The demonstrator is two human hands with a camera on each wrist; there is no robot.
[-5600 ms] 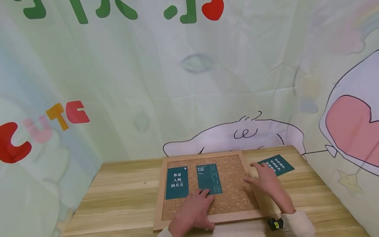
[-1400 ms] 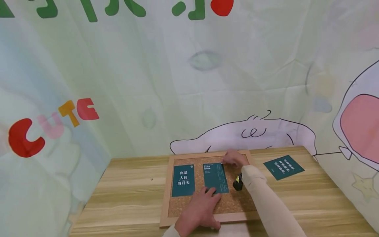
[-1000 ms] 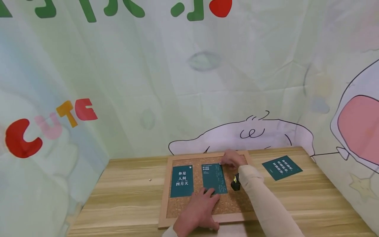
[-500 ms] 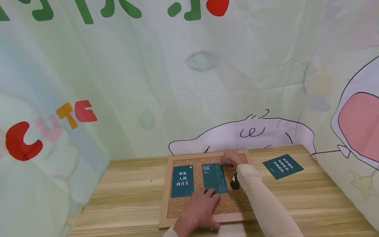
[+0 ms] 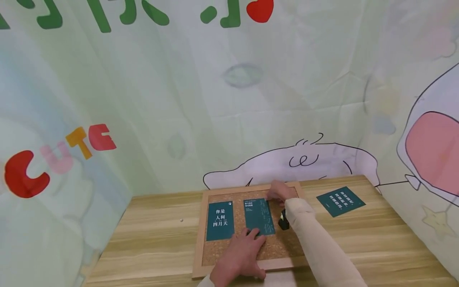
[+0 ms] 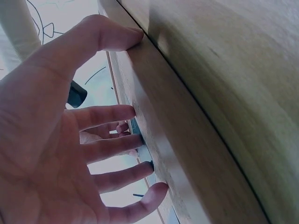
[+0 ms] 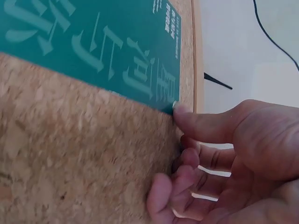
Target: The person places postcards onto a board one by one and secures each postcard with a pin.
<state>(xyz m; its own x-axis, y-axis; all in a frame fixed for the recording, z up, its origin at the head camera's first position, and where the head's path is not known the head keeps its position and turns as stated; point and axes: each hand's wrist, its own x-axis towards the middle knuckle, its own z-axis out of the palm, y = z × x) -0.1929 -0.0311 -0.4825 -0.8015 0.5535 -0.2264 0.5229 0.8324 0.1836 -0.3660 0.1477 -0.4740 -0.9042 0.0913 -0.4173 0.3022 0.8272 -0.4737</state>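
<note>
A wood-framed cork board (image 5: 283, 246) lies on the table with two teal cards on it, a left card (image 5: 220, 220) and a middle card (image 5: 258, 215). My left hand (image 5: 239, 257) lies flat, its straight fingertips (image 6: 133, 112) pressing the middle card's near edge and its thumb on the frame (image 6: 154, 107). My right hand (image 5: 279, 191) is at that card's far right corner. In the right wrist view its thumb tip presses the corner of the card (image 7: 93, 46) against the cork (image 7: 70, 154), and the other fingers (image 7: 187, 182) are curled with nothing seen in them.
A third teal card (image 5: 340, 201) lies on the wooden table (image 5: 150, 243), right of the board. A small pin (image 5: 181, 219) sits on the table left of the board, and a pin (image 5: 230, 203) holds the left card's top corner. A printed cloth backdrop (image 5: 215, 99) hangs close behind.
My right hand moved from the board's right edge to the middle card's far right corner and has stayed there for the last second. The left hand has kept pressing the card.
</note>
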